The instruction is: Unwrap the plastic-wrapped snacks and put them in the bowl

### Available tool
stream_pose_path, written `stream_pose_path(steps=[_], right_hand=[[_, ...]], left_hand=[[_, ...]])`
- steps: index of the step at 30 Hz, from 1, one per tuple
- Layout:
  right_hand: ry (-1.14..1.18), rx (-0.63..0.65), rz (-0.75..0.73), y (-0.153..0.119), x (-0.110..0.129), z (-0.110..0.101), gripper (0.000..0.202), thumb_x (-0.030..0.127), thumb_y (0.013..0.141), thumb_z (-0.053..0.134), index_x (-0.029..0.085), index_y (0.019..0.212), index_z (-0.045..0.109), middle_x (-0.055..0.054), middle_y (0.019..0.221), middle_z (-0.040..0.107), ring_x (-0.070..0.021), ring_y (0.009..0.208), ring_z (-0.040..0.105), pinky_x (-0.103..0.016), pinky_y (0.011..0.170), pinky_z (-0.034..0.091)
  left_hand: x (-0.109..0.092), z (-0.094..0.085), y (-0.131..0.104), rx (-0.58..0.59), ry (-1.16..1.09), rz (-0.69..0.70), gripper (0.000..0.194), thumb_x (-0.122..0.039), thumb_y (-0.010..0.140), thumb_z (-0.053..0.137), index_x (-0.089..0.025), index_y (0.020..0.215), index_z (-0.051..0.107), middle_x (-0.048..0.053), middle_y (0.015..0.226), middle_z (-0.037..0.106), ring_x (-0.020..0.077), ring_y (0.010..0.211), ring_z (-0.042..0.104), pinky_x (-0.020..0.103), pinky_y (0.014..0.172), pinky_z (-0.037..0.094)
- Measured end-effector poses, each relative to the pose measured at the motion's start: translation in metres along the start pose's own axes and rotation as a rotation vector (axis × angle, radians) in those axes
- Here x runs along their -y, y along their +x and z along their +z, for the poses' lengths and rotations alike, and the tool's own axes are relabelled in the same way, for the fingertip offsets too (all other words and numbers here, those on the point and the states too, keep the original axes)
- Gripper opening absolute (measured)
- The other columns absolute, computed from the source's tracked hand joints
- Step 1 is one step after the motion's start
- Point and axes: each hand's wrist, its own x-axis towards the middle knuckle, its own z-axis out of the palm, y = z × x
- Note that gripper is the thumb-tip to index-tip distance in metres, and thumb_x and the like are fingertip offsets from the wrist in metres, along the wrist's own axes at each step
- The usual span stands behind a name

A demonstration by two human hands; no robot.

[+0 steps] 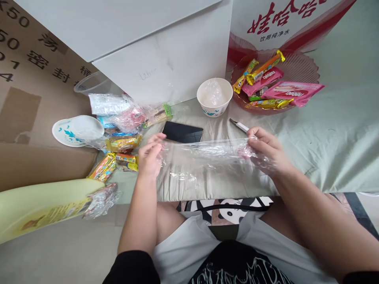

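A clear plastic bag [204, 152] is stretched sideways between my two hands, above the pale green cloth. My left hand [151, 156] pinches its left end, close to the near left corner of a black phone [182, 132]. The right end is bunched in the closed fingers of my right hand [265, 150], with a small pinkish patch showing through the plastic there. A thin pen-like tool [238, 125] with a dark tip lies just beyond my right fingers. Behind the phone stands a white paper bowl [214, 98] with crumpled clear plastic inside.
A pinkish ribbed bowl [308, 69] of wrapped snacks stands at the back right, before a red and white box [275, 23]. Wrapped snacks [122, 142] and a tipped paper bowl [77, 130] are at left, beside a cardboard box [38, 102] and a yellow-green container [44, 205].
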Motion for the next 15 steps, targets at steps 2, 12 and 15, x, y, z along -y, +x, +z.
stream_pose_path(steps=[2, 12, 15], right_hand=[[0.177, 0.214, 0.162, -0.005, 0.004, -0.006, 0.048, 0.071, 0.072, 0.069, 0.027, 0.084, 0.054, 0.012, 0.036, 0.039, -0.0115, 0.033, 0.040, -0.030, 0.053, 0.042], [0.221, 0.310, 0.215, 0.010, -0.010, 0.022, 0.051, 0.055, 0.071, 0.082, 0.025, 0.109, 0.064, -0.005, 0.103, 0.071, -0.0192, 0.087, 0.071, -0.033, 0.071, 0.058], [0.116, 0.643, 0.385, 0.005, -0.026, 0.031, 0.067, 0.035, 0.076, 0.083, 0.026, 0.135, 0.053, -0.005, 0.100, 0.075, -0.0149, 0.073, 0.071, -0.027, 0.062, 0.056]], left_hand=[[-0.007, 0.001, -0.003, 0.083, -0.170, -0.222, 0.035, -0.041, 0.071, 0.077, -0.019, 0.059, 0.053, 0.000, 0.069, 0.059, 0.0119, 0.061, 0.061, 0.023, 0.055, 0.051], [-0.024, 0.028, -0.010, 0.574, -0.160, -0.705, 0.038, -0.040, 0.062, 0.086, -0.016, 0.060, 0.057, -0.008, 0.042, 0.045, 0.0019, 0.027, 0.030, 0.014, 0.026, 0.016], [-0.020, 0.031, -0.010, 0.634, -0.128, -0.710, 0.040, -0.043, 0.061, 0.088, -0.015, 0.059, 0.059, -0.005, 0.042, 0.049, 0.0037, 0.028, 0.034, 0.015, 0.026, 0.017]])
